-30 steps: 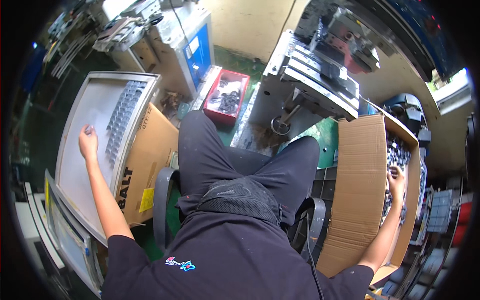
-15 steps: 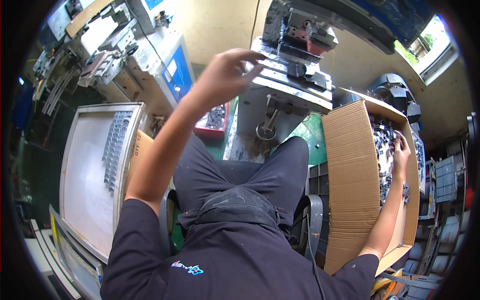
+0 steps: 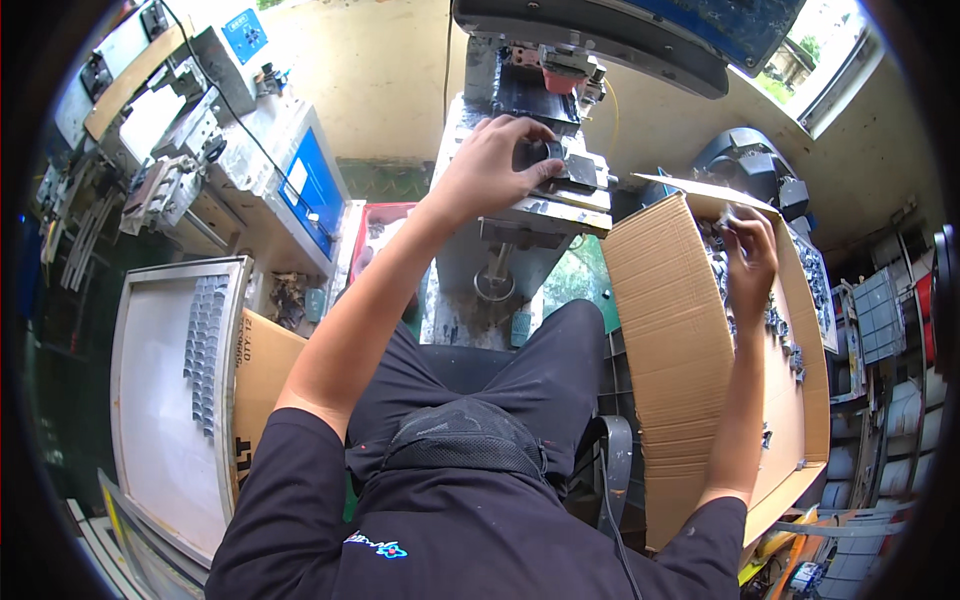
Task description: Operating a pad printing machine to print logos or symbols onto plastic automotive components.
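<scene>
My left hand point(image 3: 497, 168) is at the fixture of the machine point(image 3: 575, 205) in front of me. Its thumb and fingers close around a small dark part point(image 3: 554, 150) there, beside a black block point(image 3: 577, 172). Over the far end of the open cardboard box point(image 3: 668, 275), my right hand point(image 3: 752, 255) is raised with curled fingers. They pinch a small greyish part point(image 3: 738, 212), blurred at the fingertips. Below that hand, several small dark and silvery parts point(image 3: 785, 340) lie in the box.
A red pad point(image 3: 562, 82) hangs on the machine above the fixture. To my left, a white framed tray point(image 3: 165, 370) bears rows of grey parts point(image 3: 207, 355) next to another carton point(image 3: 265, 370). A red bin point(image 3: 385, 217) stands behind my left forearm.
My left hand has come down onto the fixture and closed around the dark part. My right hand has lifted from among the box's parts with a small piece. The view has shifted.
</scene>
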A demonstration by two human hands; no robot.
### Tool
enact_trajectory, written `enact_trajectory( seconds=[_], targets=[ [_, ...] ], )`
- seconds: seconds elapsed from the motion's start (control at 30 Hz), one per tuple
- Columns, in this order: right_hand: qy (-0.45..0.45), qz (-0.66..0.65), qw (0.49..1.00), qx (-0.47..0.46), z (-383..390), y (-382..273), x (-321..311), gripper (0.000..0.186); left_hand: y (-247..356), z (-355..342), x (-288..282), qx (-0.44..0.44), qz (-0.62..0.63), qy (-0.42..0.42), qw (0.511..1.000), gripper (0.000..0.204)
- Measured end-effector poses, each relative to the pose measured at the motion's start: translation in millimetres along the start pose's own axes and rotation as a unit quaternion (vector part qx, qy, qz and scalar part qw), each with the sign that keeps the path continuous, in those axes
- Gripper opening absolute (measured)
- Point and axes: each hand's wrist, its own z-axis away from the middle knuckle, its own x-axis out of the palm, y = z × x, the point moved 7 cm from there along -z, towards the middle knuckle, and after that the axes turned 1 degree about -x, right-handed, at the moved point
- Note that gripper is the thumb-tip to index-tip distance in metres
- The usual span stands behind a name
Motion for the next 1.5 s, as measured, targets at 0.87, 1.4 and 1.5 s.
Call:
enact_trajectory(
  seconds=[0.87,1.4,1.5],
  targets=[
    [-0.133,-0.067,0.988,-0.03,-48.4,-90.8,166.4,0.015,29.5,219.3,-68.7,-0.125,0.502,-0.089,0.851,0.05],
    [-0.16,0.052,0.986,-0.007,-27.0,-102.5,167.9,0.03,49.8,212.3,-84.2,0.0,0.454,-0.039,0.89,0.043],
    [-0.14,0.08,0.987,-0.016,-16.9,-103.2,166.9,0.03,55.8,212.6,-87.1,0.018,0.444,-0.044,0.895,0.044]
  ],
)
